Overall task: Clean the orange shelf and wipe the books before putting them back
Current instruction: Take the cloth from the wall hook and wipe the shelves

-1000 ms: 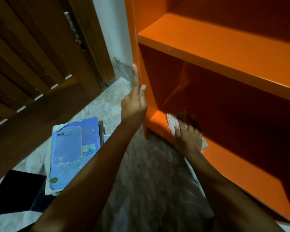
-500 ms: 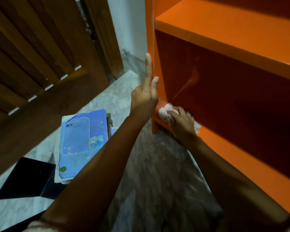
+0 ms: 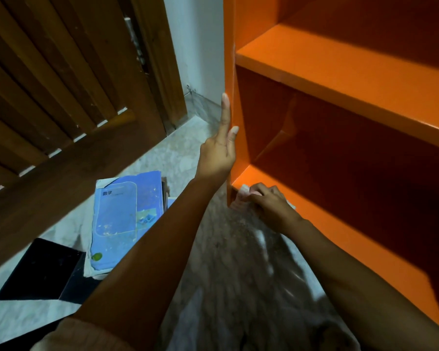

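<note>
The orange shelf [image 3: 340,79] fills the right side, its boards bare. My left hand [image 3: 219,150] rests flat with straight fingers against the shelf's left side panel. My right hand [image 3: 269,202] grips a pale crumpled cloth [image 3: 241,198] at the front left corner of the bottom board. A stack of books, topped by a worn blue book [image 3: 127,219], lies on the floor to the left of my left arm. A black book [image 3: 43,269] lies beside the stack, nearer to me.
A brown slatted wooden door [image 3: 61,97] stands at the left. A white wall [image 3: 198,46] runs between door and shelf. The floor [image 3: 226,262] is pale marbled stone. My knees show at the bottom.
My right hand has drawn the cloth out from inside the bottom compartment to its front left corner. My left hand has stayed on the side panel.
</note>
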A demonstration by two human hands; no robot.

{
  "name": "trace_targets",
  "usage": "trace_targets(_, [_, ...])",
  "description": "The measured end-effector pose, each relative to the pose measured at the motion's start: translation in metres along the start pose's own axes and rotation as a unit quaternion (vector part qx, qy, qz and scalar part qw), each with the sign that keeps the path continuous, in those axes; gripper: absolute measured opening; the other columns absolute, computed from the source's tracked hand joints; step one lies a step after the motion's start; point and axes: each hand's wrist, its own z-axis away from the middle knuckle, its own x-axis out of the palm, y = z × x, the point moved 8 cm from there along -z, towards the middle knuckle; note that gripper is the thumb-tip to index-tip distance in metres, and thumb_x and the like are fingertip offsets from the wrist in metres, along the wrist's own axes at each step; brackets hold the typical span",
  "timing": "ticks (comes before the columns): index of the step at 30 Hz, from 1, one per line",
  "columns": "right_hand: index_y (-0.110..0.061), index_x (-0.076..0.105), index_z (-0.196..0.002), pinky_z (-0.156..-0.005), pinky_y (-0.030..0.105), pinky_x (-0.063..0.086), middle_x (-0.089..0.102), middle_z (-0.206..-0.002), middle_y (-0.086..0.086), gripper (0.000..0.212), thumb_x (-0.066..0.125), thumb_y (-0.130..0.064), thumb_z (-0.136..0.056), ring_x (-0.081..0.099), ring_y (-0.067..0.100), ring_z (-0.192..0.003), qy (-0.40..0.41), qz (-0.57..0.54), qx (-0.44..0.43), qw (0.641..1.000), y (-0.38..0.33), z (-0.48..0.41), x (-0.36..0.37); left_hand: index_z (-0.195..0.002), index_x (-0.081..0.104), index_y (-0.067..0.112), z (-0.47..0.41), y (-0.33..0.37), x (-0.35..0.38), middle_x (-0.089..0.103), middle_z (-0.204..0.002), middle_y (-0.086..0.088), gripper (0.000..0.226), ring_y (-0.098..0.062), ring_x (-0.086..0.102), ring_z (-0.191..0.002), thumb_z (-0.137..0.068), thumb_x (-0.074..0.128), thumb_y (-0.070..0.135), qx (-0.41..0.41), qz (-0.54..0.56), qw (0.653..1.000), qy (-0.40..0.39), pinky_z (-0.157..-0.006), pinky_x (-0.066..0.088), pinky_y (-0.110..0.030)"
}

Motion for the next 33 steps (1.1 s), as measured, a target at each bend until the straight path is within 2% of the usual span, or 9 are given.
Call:
trace_targets(3, [-0.019,0.067,-0.101,-0.087,0.041,0.043,0.056,-0.107,0.001,0.034,0.037,-0.029,-0.088,0.055,0.031,-0.093,-0.032,-0.041,-0.009,0.999,0.01,0.007,-0.009,-0.138,-0.015,0.036,0.004,-0.008,-0.002,0.057,-0.065,-0.013,0.056,-0.021,0.056,-0.056,-0.102,0.027,0.033,-0.019,-0.015,1.0,-0.009,-0.062,0.05,-0.038])
trace_targets(8, [-0.02,0.064,-0.113,-0.096,0.038,0.038,0.062,-0.119,-0.005,0.037,0.036,-0.023,-0.089,0.056,0.02,-0.108,-0.01,-0.055,-0.048,0.997,-0.007,-0.004,-0.026,-0.137,-0.014,0.037,0.004,-0.004,-0.005,0.049,-0.058,-0.005,0.056,-0.015,0.05,-0.052,-0.103,0.03,0.028,-0.027,-0.028,0.999,-0.007,-0.056,0.036,-0.025])
trace_targets(12, [-0.029,0.06,-0.102,-0.082,0.035,0.04,0.066,-0.106,-0.01,0.041,0.025,-0.048,-0.093,0.051,0.016,-0.095,-0.039,-0.047,-0.048,0.997,-0.026,-0.03,-0.008,-0.14,-0.009,0.032,0.002,-0.007,-0.005,0.04,-0.052,0.002,0.056,-0.009,0.043,-0.047,-0.102,0.033,0.026,-0.003,-0.04,0.999,0.007,-0.046,0.031,-0.013])
trace_targets(15, [-0.026,0.061,-0.098,-0.07,0.025,0.033,0.067,-0.097,-0.009,0.03,0.034,-0.038,-0.096,0.042,0.015,-0.086,-0.015,-0.04,-0.061,0.997,-0.029,-0.044,-0.008,-0.141,-0.004,0.027,0.0,-0.012,-0.004,0.032,-0.049,0.008,0.056,-0.005,0.037,-0.043,-0.101,0.035,0.024,0.012,-0.03,0.999,0.022,-0.048,0.034,-0.008])
trace_targets(21, [-0.031,0.061,-0.108,-0.082,0.04,0.037,0.062,-0.114,-0.015,0.039,0.028,-0.045,-0.093,0.047,0.022,-0.092,0.001,-0.03,-0.053,0.998,-0.008,-0.039,0.002,-0.145,-0.008,0.03,0.0,-0.012,-0.004,0.037,-0.049,0.004,0.061,-0.01,0.04,-0.042,-0.1,0.033,0.028,0.019,-0.012,1.0,0.016,-0.046,0.034,-0.01])
trace_targets(24, [-0.026,0.061,-0.105,-0.078,0.035,0.032,0.061,-0.113,-0.015,0.03,0.034,-0.038,-0.099,0.039,0.018,-0.09,-0.02,-0.001,-0.06,0.998,-0.007,-0.031,0.001,-0.145,-0.009,0.031,0.001,-0.01,-0.004,0.043,-0.052,-0.005,0.059,-0.015,0.045,-0.044,-0.099,0.028,0.034,0.021,-0.011,1.0,0.011,-0.045,0.032,-0.013])
trace_targets(28, [-0.03,0.06,-0.104,-0.074,0.031,0.024,0.059,-0.112,-0.016,0.02,0.041,-0.029,-0.099,0.033,0.015,-0.089,-0.024,0.03,-0.052,0.998,0.003,-0.013,0.001,-0.144,-0.006,0.027,0.004,-0.005,-0.003,0.035,-0.052,0.004,0.056,-0.012,0.04,-0.045,-0.102,0.032,0.027,0.003,-0.023,1.0,0.009,-0.046,0.028,-0.015])
trace_targets(31, [-0.031,0.06,-0.109,-0.074,0.032,0.025,0.057,-0.115,-0.018,0.024,0.043,-0.019,-0.096,0.033,0.015,-0.091,-0.025,0.031,-0.036,0.999,0.013,0.009,0.0,-0.146,-0.002,0.028,0.008,0.003,-0.005,0.057,-0.074,-0.016,0.056,-0.021,0.047,-0.061,-0.102,0.033,0.022,-0.008,0.01,1.0,0.02,-0.055,0.031,-0.019])
trace_targets(33, [-0.03,0.06,-0.111,-0.077,0.032,0.026,0.057,-0.116,-0.019,0.029,0.043,-0.015,-0.094,0.034,0.016,-0.093,-0.024,0.024,-0.018,0.999,0.017,0.025,-0.004,-0.148,0.002,0.027,0.011,0.008,-0.007,0.055,-0.096,-0.016,0.058,-0.015,0.046,-0.069,-0.102,0.035,0.017,-0.022,0.024,0.998,0.047,-0.064,0.039,-0.02])
